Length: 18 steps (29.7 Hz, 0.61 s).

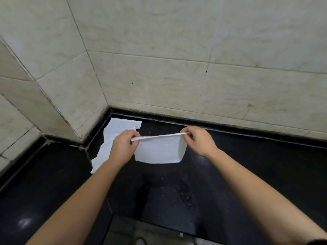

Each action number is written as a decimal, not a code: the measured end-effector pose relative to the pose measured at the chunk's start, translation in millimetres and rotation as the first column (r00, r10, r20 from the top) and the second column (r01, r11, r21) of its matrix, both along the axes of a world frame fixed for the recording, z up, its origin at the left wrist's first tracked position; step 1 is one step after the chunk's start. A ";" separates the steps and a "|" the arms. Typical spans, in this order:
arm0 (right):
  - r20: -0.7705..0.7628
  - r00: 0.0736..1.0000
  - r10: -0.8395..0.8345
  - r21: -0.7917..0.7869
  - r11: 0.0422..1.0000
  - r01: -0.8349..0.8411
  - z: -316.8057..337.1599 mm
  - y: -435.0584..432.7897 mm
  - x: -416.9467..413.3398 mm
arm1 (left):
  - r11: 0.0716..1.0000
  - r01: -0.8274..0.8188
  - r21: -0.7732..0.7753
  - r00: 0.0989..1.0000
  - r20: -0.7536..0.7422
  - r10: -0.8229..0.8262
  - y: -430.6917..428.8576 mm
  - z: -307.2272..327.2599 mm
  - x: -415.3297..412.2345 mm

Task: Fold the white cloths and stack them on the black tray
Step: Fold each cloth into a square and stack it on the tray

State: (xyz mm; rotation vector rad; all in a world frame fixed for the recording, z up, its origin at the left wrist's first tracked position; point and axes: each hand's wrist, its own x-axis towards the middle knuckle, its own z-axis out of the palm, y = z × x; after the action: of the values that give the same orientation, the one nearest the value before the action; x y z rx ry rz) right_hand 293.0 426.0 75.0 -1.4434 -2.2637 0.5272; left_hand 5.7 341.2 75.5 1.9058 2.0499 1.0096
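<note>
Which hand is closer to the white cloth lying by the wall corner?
Left. The left hand is right in front of the lying cloth, overlapping it in view. The right hand is off to its right, pinching the far end of the held cloth.

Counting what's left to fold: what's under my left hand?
A loose white cloth on the black counter; the left hand, pinching a folded cloth, and its forearm cover the middle.

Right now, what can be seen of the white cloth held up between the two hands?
The held cloth is white, soft-looking fabric, doubled so two layers meet along its top edge. The left hand pinches one top corner, the right hand the other, holding that edge taut. It hangs as a rectangle over the black surface; whether its bottom touches is unclear.
</note>
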 end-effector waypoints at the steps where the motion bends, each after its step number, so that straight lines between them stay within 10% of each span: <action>1: -0.033 0.999 -0.006 0.015 1.000 0.006 1.1 0.5 0.0 | 0.999 -0.019 0.047 1.000 0.003 0.019 0.8 1.9 -0.1; 5: -0.056 0.998 0.025 -0.021 0.999 -0.026 -15.3 -11.0 4.2 | 0.996 -0.013 0.092 0.999 -0.051 0.018 -11.9 -21.6 -1.5; 18: 0.359 0.821 0.444 -0.448 0.854 -0.266 -167.5 -119.1 35.7 | 0.853 0.240 -0.463 0.910 -0.200 -0.364 -153.9 -188.6 6.2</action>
State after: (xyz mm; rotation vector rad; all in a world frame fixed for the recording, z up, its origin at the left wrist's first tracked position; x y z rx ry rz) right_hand 328.7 306.9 -92.5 -1.4171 -2.9810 0.8650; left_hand 11.9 187.3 -113.1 2.1133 1.8087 0.1921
